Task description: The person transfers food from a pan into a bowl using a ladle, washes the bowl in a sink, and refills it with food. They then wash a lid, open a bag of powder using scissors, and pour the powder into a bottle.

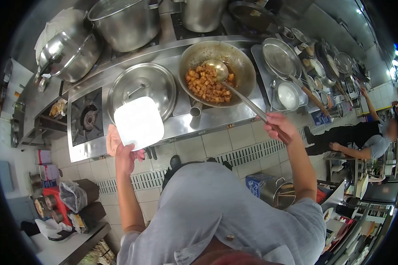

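My left hand (127,160) grips the near edge of a white square plate (139,123), which hangs over the front part of a large round metal lid (142,84). Closed around the handle of a metal ladle (252,105) is my right hand (281,128). The ladle's bowl rests in a wok (243,57), among diced brown-orange food (208,85). An orange-pink cloth (113,139) hangs at the counter's front edge, beside the plate.
Large pots (128,26) stand behind the counter. A gas burner (89,119) is at the left. Right of the wok are a strainer (280,56) and a white bowl (288,96). Another person (358,139) stands at the far right. A metal container (283,194) is near my right elbow.
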Available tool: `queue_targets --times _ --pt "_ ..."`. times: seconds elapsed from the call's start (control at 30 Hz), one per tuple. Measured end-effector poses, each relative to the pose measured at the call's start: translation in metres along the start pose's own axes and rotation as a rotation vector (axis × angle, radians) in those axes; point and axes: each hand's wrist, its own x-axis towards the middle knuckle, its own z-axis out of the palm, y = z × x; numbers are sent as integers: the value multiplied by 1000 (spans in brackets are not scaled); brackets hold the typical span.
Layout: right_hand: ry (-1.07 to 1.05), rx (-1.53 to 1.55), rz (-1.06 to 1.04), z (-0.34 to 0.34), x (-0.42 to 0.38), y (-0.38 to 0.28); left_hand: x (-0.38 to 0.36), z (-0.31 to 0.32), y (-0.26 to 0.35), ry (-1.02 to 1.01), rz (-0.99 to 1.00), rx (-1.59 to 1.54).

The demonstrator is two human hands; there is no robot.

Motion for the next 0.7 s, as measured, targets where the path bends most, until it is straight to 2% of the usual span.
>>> queue_targets --times 0.3,0.53,0.7 --pt "115 -11 -71 16 -34 1 87 33 24 -200 -42 128" --pt "207 14 -169 50 -82 -30 189 103 18 -330 -109 263" --pt "209 -30 -222 71 -101 -50 214 169 22 -424 -184 269"
